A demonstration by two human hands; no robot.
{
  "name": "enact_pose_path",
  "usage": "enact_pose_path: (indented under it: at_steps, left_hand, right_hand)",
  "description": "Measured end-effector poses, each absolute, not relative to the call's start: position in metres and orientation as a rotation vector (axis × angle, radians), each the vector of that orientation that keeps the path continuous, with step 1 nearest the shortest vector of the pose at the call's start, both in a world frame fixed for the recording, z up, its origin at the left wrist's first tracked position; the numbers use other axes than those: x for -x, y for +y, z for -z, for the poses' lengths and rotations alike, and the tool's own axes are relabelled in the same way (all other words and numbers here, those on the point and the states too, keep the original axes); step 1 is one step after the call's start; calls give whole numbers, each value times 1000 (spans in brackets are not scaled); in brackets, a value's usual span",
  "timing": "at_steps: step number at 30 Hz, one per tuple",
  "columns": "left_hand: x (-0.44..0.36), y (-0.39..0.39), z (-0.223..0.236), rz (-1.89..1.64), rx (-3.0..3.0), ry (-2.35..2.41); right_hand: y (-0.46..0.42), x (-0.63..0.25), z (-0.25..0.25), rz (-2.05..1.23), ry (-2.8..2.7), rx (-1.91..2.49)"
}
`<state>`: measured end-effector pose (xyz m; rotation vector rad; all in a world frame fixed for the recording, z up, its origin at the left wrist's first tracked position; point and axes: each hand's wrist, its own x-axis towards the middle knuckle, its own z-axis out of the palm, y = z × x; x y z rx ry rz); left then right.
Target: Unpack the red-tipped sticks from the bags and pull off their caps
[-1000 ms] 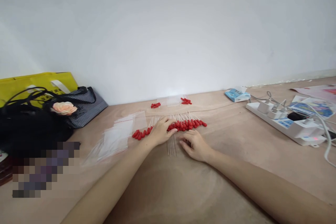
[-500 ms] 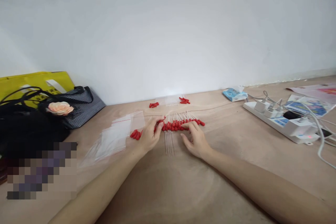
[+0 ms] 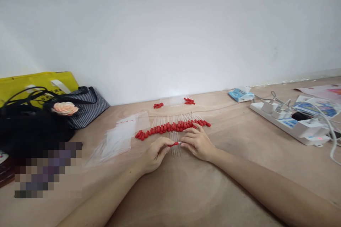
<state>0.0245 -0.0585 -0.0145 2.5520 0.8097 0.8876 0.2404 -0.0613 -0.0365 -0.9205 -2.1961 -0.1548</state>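
Note:
A row of clear droppers with red rubber bulbs (image 3: 173, 127) lies across the tan table. Just in front of it, my left hand (image 3: 156, 154) pinches a red bulb (image 3: 174, 144) between thumb and fingers. My right hand (image 3: 197, 143) meets it from the right, its fingertips closed on a thin clear tube at the bulb's end. Several bare clear tubes (image 3: 176, 149) lie under and between the two hands.
Clear zip bags with red strips (image 3: 119, 136) lie left of the row. Two small heaps of red bulbs (image 3: 158, 105) (image 3: 189, 101) sit by the wall. Striped bag (image 3: 85, 108), black bag and yellow bag stand left. A white power strip (image 3: 291, 124) with plugs and cables and a blue packet (image 3: 241, 95) sit right.
Both hands have drawn back from the row toward me. My left hand has taken up one red bulb and my right hand has closed on a clear tube against it.

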Motion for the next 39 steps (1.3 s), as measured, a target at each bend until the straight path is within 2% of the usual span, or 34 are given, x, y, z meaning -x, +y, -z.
enact_pose_path:
  at_steps: [14,28,39]
  left_hand:
    - [-34,-55,23,-1114,-2965,909]
    - [-33,-59,23,-1117,-2932,947]
    - [-4,-45,13,-1455,-2445,1548]
  right_hand:
    - [-64,-238,37,258,-2157,797]
    - [-66,-240,39,291,-2163,818]
    - [-62,-247,42,194,-2076,1224]
